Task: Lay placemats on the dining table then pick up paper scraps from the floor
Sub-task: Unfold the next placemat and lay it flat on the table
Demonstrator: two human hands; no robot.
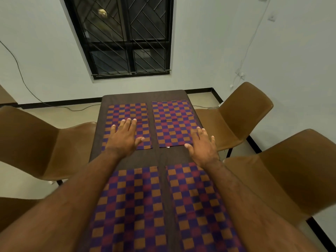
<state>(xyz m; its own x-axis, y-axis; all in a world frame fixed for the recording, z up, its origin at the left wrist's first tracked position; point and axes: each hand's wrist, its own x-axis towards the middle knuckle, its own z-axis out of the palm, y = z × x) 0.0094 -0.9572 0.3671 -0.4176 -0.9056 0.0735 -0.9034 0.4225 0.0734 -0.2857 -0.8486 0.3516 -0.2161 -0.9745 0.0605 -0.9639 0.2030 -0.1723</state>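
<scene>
Several checkered placemats in purple, red and orange lie flat on the dark dining table (156, 155). The far left placemat (127, 111) is under my left hand (125, 137), which rests flat on it with fingers spread. On the near right corner of the far right placemat (172, 120) lies my right hand (203, 146), open and reaching partly onto the bare table. Two more placemats, the near left placemat (131, 206) and the near right placemat (192, 197), lie between my forearms. A small white scrap (168, 147) shows at the far right mat's near edge.
Brown chairs flank the table: one on the left (36, 142), two on the right (241, 115) (291, 173). A barred dark window (127, 37) is in the far wall. Cables (23, 77) run down the walls onto the beige floor (60, 115).
</scene>
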